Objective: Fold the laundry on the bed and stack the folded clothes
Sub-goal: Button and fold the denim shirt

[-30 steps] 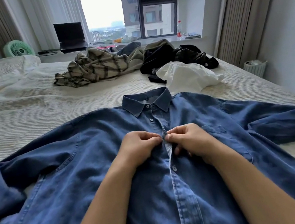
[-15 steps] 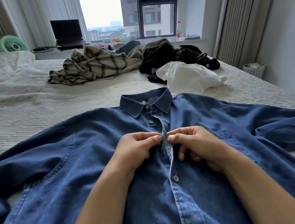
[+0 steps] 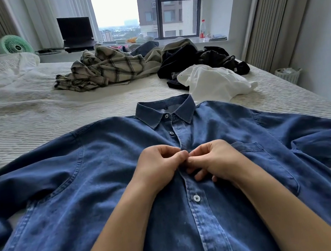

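Denim, blue: one long-sleeved shirt [image 3: 111, 201] laid front-up across the near half of the bed [image 3: 28, 131], collar toward 12 o'clock, one sleeve running out to 9 o'clock and one to 3 o'clock, both reaching the picture's side edges. Three buttons show on the placket: two above the hands, one below. Two hands meet at the placket's middle: the left hand [image 3: 158, 166] and the right hand [image 3: 217, 160], each with fingers curled and thumb tips pinching the shirt's front edge; the button between them is hidden. Unfolded garments toward 12 o'clock, well apart from the shirt: one plaid shirt [image 3: 106, 69], one dark heap [image 3: 192, 58] whose pieces cannot be counted, one white garment [image 3: 214, 81] just beside the collar at 1 o'clock. Bare coverlet lies open from 9 to 11 o'clock. The bed's right edge runs past 2 o'clock, one small bin [image 3: 288, 75] beyond it.
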